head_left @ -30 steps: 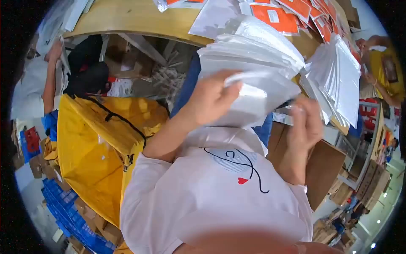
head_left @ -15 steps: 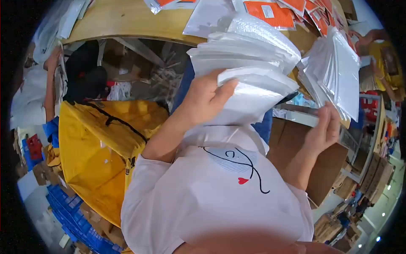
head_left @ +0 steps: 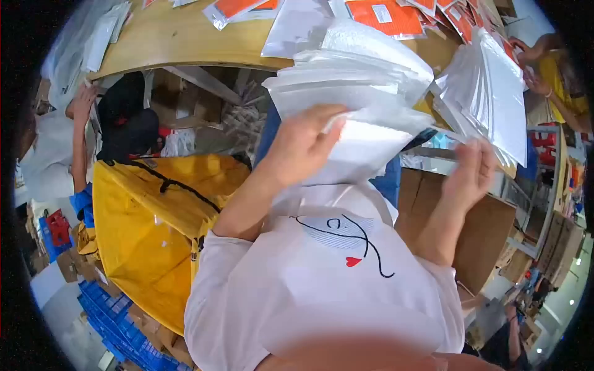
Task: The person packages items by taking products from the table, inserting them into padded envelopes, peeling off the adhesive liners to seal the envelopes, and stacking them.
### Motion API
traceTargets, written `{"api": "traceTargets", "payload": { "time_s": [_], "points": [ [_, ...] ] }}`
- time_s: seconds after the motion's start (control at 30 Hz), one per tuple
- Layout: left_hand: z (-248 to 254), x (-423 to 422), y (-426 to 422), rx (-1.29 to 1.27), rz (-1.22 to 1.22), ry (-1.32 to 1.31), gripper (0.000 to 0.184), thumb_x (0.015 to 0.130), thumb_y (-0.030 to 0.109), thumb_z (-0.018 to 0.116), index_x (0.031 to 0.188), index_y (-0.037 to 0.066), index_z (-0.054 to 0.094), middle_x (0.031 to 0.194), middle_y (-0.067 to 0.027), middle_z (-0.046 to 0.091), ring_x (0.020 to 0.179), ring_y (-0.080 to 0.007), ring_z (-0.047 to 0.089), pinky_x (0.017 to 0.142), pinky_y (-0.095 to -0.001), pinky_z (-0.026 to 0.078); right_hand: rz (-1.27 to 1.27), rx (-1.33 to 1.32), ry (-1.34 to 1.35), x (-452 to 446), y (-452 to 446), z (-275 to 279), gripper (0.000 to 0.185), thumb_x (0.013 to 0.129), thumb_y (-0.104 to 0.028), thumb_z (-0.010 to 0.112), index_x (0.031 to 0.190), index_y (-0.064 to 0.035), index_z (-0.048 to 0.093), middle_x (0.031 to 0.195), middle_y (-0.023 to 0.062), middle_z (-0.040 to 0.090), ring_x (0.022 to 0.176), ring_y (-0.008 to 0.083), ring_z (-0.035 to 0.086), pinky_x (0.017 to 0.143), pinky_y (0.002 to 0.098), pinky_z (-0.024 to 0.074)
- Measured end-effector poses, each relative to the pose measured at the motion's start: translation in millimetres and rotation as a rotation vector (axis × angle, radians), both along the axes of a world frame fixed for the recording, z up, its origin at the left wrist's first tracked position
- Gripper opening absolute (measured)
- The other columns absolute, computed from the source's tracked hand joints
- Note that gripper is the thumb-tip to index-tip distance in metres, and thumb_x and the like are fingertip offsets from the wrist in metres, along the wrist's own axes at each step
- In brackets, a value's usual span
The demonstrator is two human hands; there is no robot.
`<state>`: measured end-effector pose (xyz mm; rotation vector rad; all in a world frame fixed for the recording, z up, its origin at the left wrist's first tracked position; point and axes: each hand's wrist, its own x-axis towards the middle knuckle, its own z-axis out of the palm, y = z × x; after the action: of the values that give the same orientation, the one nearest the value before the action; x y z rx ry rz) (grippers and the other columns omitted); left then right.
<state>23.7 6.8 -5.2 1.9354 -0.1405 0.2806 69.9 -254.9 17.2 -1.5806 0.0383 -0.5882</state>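
My left hand (head_left: 309, 142) is closed on the near edge of a thick fanned stack of white bubble mailers (head_left: 365, 68), held in front of my chest. Its thumb lies on top and the stack hides the fingertips. To the right, my right hand (head_left: 475, 167) is raised, slightly blurred, with curled fingers. A thin white edge, seemingly one bubble mailer seen edge-on, runs from the held stack to its fingertips. Just above this hand, a second fanned pile of white bubble mailers (head_left: 489, 99) leans at the table's edge.
Orange packets (head_left: 383, 18) lie across the wooden table (head_left: 167, 37). A yellow bag (head_left: 142, 222) stands at my left and a cardboard box (head_left: 458, 229) at my right. Other people's arms (head_left: 79, 136) show at left and, with a yellow top (head_left: 566, 93), at far right.
My right hand has come away from the lower corner of the right pile, and a thin white edge now reaches its fingers. My left hand keeps its grip; the view has shifted slightly.
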Motion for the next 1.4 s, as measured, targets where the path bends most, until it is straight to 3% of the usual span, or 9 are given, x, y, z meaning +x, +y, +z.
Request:
{"api": "traceTargets", "payload": {
  "time_s": [0.1,0.2,0.43,0.53,0.9,1.1,1.2,1.33,1.4],
  "points": [
    [3,1,10,-0.091,0.016,0.105,0.02,0.085,0.005,0.057,0.103,0.001,0.063,0.09,-0.0072,0.064,0.07,-0.0169,0.053,0.062,-0.0264,0.043,-0.238,-0.875,0.075,-6,-80,-1,0.016,0.085,-0.005,0.061,0.1,-0.0038,0.066,0.088,0.0072,0.066,0.071,0.0141,0.059,0.063,0.0252,0.0482],
    [7,0,17,-0.151,-0.01,0.206,0.019,0.083,0.0,0.057,0.101,0.0,0.063,0.093,-0.0082,0.063,0.074,-0.0149,0.054,0.065,-0.0235,0.043,-0.247,-1.125,0.328,-27,-86,5,0.021,0.085,-0.007,0.063,0.105,-0.0038,0.066,0.091,0.0073,0.067,0.075,0.0146,0.06,0.064,0.0251,0.0484],
    [-6,1,15,-0.203,-0.185,-0.022,0.024,0.08,-0.001,0.057,0.103,0.0,0.064,0.09,-0.0071,0.063,0.072,-0.0177,0.053,0.062,-0.0239,0.04,0.639,0.38,0.426,-20,26,-15,0.039,0.071,0.009,0.065,0.108,-0.0034,0.065,0.102,0.0094,0.062,0.085,0.0157,0.053,0.083,0.0232,0.0403],
    [-3,-2,32,-0.045,-0.273,-0.116,0.029,0.077,-0.005,0.057,0.104,0.001,0.064,0.09,-0.0072,0.063,0.074,-0.0189,0.053,0.064,-0.0241,0.04,0.808,0.088,0.186,-2,11,-49,0.031,0.073,0.011,0.061,0.101,-0.0016,0.066,0.101,0.0094,0.061,0.084,0.0157,0.053,0.081,0.0219,0.04],
    [7,-8,45,-0.133,-0.432,-0.025,0.03,0.075,-0.007,0.056,0.102,0.003,0.065,0.093,-0.0052,0.063,0.074,-0.0177,0.052,0.064,-0.0234,0.039,0.705,0.397,0.459,4,7,-39,0.016,0.081,0.006,0.056,0.094,0.0015,0.066,0.091,0.0097,0.062,0.075,0.0135,0.051,0.07,0.0212,0.0405],
    [7,-18,25,-0.191,-0.136,0.148,0.026,0.076,-0.006,0.058,0.1,0.002,0.065,0.092,-0.0047,0.064,0.071,-0.0143,0.051,0.062,-0.0221,0.039,0.583,-0.273,0.36,-6,19,-9,0.018,0.091,-0.013,0.055,0.097,0.0003,0.065,0.082,0.0076,0.062,0.071,0.0116,0.053,0.066,0.0214,0.0432],
    [12,-28,31,-0.247,-0.113,0.174,0.024,0.076,-0.006,0.059,0.098,0.001,0.065,0.091,-0.0049,0.065,0.069,-0.0128,0.05,0.06,-0.0218,0.039,0.401,0.096,0.342,26,23,16,0.018,0.09,-0.015,0.056,0.095,0.0,0.066,0.069,0.0051,0.062,0.064,0.0107,0.054,0.06,0.02,0.0432],
    [53,-62,75,-0.379,-0.037,-0.069,0.026,0.071,-0.004,0.058,0.095,-0.002,0.067,0.093,-0.0133,0.067,0.074,-0.0205,0.058,0.069,-0.0253,0.046,0.424,-0.182,0.06,99,65,55,0.028,0.086,-0.02,0.061,0.104,0.0018,0.065,0.075,0.0064,0.064,0.071,0.0114,0.057,0.065,0.0196,0.0445],
    [68,-106,113,-0.059,0.366,-0.333,0.022,0.064,0.0,0.059,0.085,0.001,0.066,0.091,-0.0153,0.067,0.077,-0.0247,0.06,0.072,-0.0328,0.049,0.515,-0.449,0.023,150,95,67,0.032,0.085,-0.019,0.062,0.11,0.0001,0.063,0.085,0.0063,0.065,0.077,0.0127,0.057,0.069,0.0208,0.0451]
  ]
}}
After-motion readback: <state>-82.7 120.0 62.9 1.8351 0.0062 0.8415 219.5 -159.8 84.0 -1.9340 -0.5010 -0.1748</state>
